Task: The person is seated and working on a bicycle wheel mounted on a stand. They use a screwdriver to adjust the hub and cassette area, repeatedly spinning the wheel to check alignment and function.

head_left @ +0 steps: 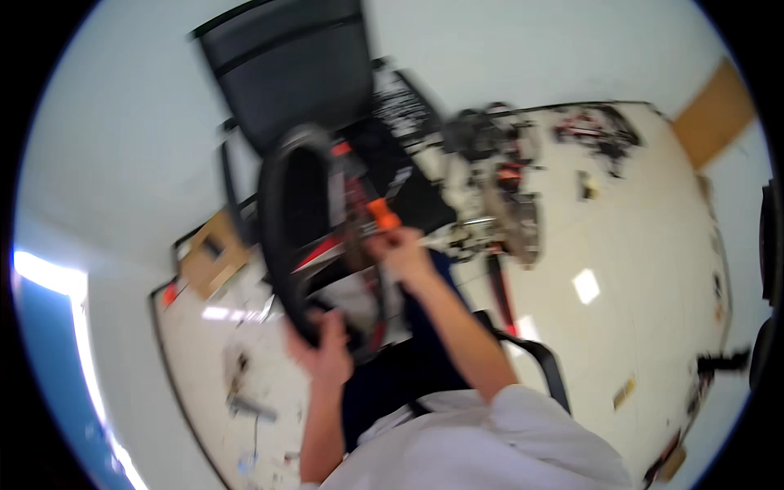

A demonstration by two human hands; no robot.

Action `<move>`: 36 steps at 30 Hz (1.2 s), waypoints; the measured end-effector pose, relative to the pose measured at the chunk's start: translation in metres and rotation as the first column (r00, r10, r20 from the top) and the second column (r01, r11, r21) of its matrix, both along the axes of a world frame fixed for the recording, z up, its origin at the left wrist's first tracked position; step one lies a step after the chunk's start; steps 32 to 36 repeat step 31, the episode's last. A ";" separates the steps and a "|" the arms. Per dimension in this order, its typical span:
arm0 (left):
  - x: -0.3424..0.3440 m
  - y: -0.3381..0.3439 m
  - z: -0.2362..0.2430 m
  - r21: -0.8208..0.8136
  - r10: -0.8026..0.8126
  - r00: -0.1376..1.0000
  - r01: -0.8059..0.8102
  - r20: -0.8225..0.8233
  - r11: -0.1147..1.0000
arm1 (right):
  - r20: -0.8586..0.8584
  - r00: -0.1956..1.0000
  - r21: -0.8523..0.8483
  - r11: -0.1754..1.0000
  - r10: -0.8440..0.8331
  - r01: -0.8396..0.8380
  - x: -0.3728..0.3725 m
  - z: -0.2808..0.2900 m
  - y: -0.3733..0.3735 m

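Note:
A large black wheel-like ring (278,233) with red and grey parts inside it stands tilted in front of me, blurred by motion. My left hand (324,349) grips its lower rim, thumb on the near side. At the ring's right side, my right hand (402,255) is closed, its fingertips by an orange-handled tool (383,214). That tool's shape is smeared, and its tip cannot be made out. Behind the ring is a black office chair (286,69), with dark flat things on its seat.
A cardboard box (214,255) sits on the floor left of the chair. Several dark and red mechanical parts (510,175) lie to the right, with another pile (596,131) near the far wall. A chair armrest (549,367) rises by my right side. Small tools (249,407) lie at lower left.

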State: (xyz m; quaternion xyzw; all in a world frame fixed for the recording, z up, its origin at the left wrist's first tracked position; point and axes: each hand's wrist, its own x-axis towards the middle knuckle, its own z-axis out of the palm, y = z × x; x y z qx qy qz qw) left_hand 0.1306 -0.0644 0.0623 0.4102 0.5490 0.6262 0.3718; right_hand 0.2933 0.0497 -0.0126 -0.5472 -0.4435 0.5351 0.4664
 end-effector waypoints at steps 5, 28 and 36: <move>-0.009 -0.001 -0.017 0.062 0.132 0.991 -0.130 -0.026 0.990 | 0.019 0.999 0.149 0.988 0.026 -0.028 -0.016 -0.041 0.017; -0.032 0.009 -0.032 0.142 0.129 0.985 -0.112 -0.113 0.984 | -0.054 0.996 0.211 0.974 -0.073 0.082 -0.040 -0.073 0.042; -0.041 0.004 -0.031 0.110 0.206 0.967 -0.191 -0.147 0.975 | -0.157 0.987 0.290 0.953 -0.039 0.084 -0.078 -0.091 0.045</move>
